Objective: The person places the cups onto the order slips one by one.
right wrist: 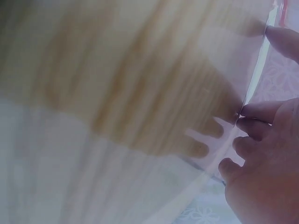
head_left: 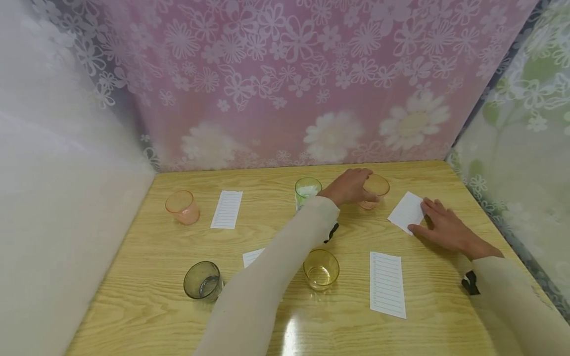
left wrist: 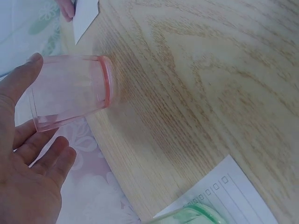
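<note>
In the head view my left hand point(head_left: 349, 187) reaches to a pink drinking glass point(head_left: 376, 186) standing upright near the table's back. The left wrist view shows the thumb at one side of the glass's rim point(left wrist: 32, 109) and fingers at the other, holding it lightly. To its right, my right hand point(head_left: 445, 228) lies low over the table, touching the right edge of a small white paper slip point(head_left: 407, 213) with its fingers fairly straight and spread. In the right wrist view its fingertips meet a thin pale edge; the close surface there is blurred.
A green glass point(head_left: 308, 184) stands left of the pink one. Another pink glass point(head_left: 182, 207), a grey glass point(head_left: 202, 281) and a yellow glass point(head_left: 321, 269) stand about. Lined slips point(head_left: 226, 209) point(head_left: 387, 284) lie on the wooden table. Floral curtains point(head_left: 289, 99) border it. My left sleeve covers part of one slip.
</note>
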`<state>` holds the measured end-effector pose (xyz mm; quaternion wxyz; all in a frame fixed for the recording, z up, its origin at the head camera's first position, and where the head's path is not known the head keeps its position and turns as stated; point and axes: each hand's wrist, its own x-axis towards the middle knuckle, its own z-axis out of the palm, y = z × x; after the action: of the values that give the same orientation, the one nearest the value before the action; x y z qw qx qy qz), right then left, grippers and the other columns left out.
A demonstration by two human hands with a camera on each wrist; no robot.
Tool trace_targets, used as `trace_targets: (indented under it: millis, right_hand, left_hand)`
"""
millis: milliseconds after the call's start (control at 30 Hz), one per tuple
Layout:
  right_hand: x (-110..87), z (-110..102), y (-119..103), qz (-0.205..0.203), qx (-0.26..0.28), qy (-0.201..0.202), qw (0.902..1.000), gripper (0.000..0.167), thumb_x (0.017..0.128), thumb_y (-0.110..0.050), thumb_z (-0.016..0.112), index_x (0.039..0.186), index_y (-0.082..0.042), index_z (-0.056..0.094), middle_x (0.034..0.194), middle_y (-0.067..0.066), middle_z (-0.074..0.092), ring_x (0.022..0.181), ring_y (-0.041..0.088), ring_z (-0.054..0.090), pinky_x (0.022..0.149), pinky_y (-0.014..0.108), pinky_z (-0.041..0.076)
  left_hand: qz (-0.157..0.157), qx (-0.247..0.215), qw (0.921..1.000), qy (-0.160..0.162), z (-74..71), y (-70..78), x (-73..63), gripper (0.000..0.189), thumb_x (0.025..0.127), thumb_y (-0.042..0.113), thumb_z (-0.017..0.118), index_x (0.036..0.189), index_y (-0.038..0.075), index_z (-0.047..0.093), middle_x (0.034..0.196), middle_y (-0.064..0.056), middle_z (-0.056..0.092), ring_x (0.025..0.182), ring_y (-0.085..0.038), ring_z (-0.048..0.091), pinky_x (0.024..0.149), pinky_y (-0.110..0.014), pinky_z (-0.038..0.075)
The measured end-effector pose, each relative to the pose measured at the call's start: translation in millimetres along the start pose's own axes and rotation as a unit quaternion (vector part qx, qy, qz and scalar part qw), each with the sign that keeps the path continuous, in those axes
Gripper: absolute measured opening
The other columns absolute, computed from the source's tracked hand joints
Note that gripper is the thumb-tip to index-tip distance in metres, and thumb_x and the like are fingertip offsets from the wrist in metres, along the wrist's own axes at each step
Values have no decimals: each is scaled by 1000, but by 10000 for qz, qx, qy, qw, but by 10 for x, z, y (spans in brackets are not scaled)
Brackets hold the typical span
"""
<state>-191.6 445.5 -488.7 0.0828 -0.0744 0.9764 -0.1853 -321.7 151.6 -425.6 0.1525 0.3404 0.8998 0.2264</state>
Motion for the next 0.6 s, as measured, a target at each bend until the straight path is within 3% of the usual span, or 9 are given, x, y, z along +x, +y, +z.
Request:
trace_targets:
  millis: [600]
  right_hand:
    - [184, -9, -172, -198, -98, -241, 9995, 102, 105, -50, 65, 167, 16, 18, 173, 41, 15, 161, 65, 6, 125, 82, 9]
  left_hand:
    - [75, -324, 9994, 29, -104, -35, -74, 86, 102, 48, 77, 172, 20, 34, 171, 3, 47, 157, -13, 44, 125, -30, 42]
